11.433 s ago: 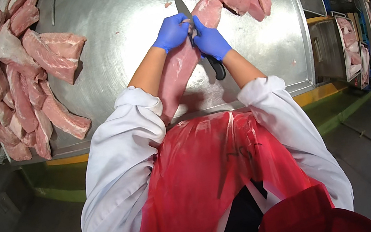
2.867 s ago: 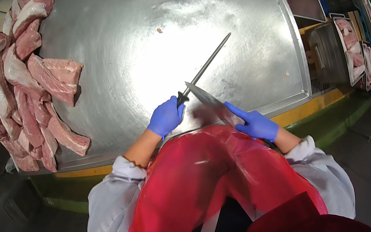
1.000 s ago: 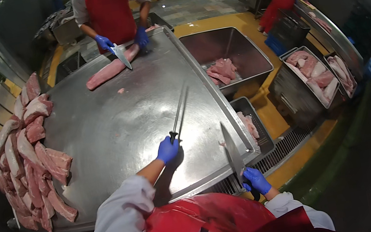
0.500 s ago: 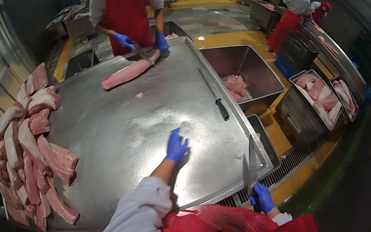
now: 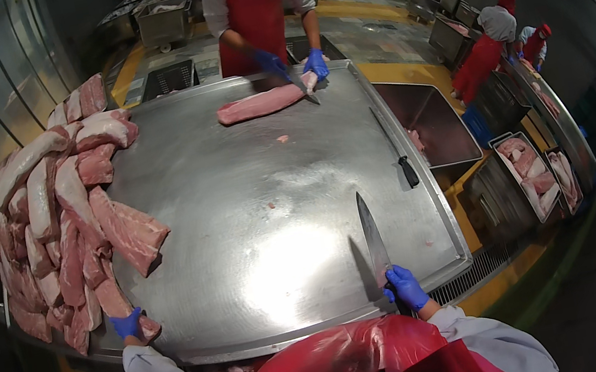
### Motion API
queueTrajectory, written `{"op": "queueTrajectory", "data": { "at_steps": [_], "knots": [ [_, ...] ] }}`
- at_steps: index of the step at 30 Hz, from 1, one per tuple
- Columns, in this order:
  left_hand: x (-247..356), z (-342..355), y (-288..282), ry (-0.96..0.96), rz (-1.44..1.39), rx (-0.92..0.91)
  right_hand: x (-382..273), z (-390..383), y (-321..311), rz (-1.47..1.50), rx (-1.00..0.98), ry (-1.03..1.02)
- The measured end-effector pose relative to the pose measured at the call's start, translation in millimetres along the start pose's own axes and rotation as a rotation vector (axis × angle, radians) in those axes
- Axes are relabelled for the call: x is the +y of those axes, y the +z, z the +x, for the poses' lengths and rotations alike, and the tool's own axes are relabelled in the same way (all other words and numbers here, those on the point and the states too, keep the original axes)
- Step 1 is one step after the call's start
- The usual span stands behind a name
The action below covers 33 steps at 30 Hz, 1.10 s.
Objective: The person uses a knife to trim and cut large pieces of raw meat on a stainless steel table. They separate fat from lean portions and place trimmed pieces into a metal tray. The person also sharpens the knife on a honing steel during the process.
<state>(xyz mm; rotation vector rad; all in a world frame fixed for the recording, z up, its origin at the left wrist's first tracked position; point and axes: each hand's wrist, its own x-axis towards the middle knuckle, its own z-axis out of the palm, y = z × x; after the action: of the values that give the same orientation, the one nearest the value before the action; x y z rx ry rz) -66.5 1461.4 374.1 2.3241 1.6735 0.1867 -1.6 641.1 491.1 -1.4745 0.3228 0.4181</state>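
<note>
My right hand (image 5: 409,289), in a blue glove, is closed round the handle of a long knife (image 5: 372,233). Its blade points away from me over the near right part of the steel table (image 5: 236,197). At the table's near left, my left hand (image 5: 128,326), also blue-gloved, grips the near end of a long pork loin (image 5: 112,300) at the edge of a heap. Part of its fingers is hidden against the meat. The heap of pork loins (image 5: 43,207) lies along the table's left side, several pieces on top of one another.
Across the table a co-worker (image 5: 260,17) cuts another pork loin (image 5: 260,105) with a knife. A second long knife (image 5: 407,171) lies by the right edge. Beyond it stands a deep metal bin (image 5: 434,122); meat-filled trays (image 5: 529,173) are farther right. Two people work at the far right.
My left hand has gone from over the table's middle to the heap and taken hold of a loin. The knife in my right hand has moved inward over the table. The view has shifted left.
</note>
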Motion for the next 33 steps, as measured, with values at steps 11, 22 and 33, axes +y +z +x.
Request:
{"op": "queueTrajectory", "data": {
  "at_steps": [11,22,33],
  "knots": [
    [-75,70,49,-0.009,-0.900,-0.431,-4,24,101,-0.153,-0.122,-0.016],
    [26,-51,-58,-0.191,-1.560,-0.794,17,10,87,-0.019,-0.035,0.063],
    [184,-314,-197,0.219,-1.472,-1.223,14,33,25,-0.053,0.044,0.032]
  ]
}}
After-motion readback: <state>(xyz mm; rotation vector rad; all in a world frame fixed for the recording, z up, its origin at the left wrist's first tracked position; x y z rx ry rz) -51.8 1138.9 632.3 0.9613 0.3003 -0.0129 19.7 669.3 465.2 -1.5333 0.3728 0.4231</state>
